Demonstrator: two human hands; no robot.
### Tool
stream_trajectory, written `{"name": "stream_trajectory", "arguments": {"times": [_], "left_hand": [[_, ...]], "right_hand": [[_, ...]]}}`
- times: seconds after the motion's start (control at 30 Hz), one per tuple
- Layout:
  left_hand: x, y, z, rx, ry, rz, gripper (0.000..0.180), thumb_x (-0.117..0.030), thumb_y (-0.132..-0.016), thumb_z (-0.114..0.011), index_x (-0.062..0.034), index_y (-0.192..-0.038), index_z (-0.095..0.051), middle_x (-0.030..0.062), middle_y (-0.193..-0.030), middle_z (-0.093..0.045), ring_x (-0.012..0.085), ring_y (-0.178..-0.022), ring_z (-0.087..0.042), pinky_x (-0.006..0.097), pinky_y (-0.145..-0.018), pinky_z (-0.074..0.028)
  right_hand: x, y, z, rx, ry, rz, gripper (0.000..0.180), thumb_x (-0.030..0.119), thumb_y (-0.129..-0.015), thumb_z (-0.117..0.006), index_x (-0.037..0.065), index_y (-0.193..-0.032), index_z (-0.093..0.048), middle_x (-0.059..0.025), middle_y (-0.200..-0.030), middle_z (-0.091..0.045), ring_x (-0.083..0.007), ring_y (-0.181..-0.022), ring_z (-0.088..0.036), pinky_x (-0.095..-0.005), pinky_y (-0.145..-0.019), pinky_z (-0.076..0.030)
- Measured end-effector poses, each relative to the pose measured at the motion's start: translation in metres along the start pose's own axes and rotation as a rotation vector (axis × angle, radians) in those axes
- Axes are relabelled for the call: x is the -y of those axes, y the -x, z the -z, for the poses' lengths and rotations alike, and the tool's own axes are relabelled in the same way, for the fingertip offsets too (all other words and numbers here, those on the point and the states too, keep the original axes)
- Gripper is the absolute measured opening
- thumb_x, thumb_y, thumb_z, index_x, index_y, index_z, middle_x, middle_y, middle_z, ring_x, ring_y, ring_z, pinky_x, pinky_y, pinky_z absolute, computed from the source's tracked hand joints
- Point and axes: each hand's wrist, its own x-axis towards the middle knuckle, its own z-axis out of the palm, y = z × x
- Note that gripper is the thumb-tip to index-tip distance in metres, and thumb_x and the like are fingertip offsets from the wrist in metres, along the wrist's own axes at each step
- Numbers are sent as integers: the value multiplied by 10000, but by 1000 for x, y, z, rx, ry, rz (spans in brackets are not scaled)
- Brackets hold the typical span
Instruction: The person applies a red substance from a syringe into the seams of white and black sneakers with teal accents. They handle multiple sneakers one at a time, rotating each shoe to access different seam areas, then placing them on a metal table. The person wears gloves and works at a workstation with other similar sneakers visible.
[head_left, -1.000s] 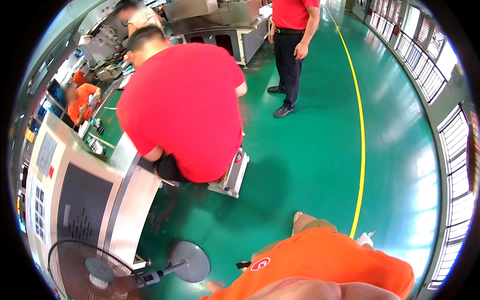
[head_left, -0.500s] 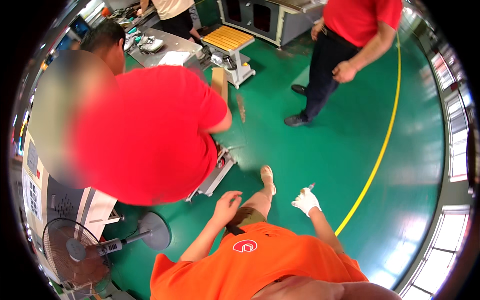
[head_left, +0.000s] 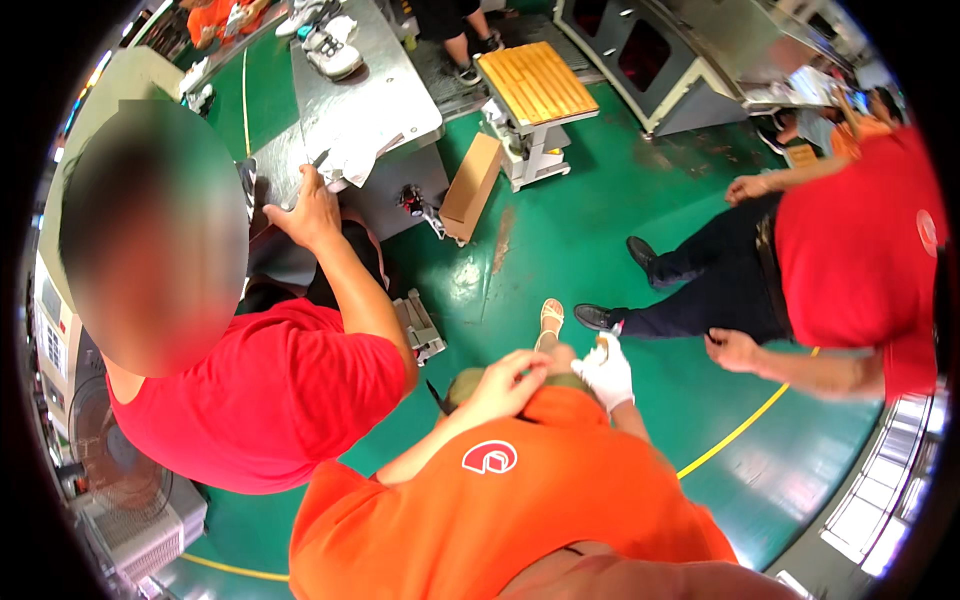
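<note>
My left hand [head_left: 510,384] is bare and in front of my lap, its fingers loosely bent and apart, with nothing seen in them. Close to its right is my right hand [head_left: 606,374], in a white glove, its fingers closed around a small slim pen-like thing [head_left: 618,327]. Only the reddish tip of that thing sticks out past the glove; the rest is hidden. Neither hand touches a table or another person.
At my left, a person in a red shirt [head_left: 270,400] reaches toward a metal table [head_left: 385,75] with shoes [head_left: 331,55] and papers. Another red-shirted person [head_left: 850,260] stands close at right. Ahead are a cardboard box [head_left: 470,188], a slatted wooden-topped cart [head_left: 540,82] and a grey machine [head_left: 650,75].
My view has shifted, and the table and cart now show more fully. Both my hands have come nearer each other. The person at right appears closer, and the one at left has an arm out.
</note>
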Motion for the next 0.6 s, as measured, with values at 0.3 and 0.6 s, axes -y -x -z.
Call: {"name": "stream_trajectory", "arguments": {"times": [0.3,0.6], "left_hand": [[-6,-192,40,-558,118,21,207,-121,-961,-604,-14,-1124,-672,99,-1082,-669,174,-928,-668,282,-811,-524],[-36,-349,138,-799,-23,48,187,-109,-961,-581,-16,-1097,-669,145,-1089,-672,269,-948,-680,316,-819,-534]], "right_hand": [[143,-255,33,427,118,187,700,241,-707,-830,65,-1298,-499,-127,-1111,-603,-258,-961,-621,-362,-880,-512],[265,-418,42,389,441,358,701,239,-709,-831,94,-1306,-492,-158,-1129,-594,-304,-1000,-622,-378,-888,-514]]}}
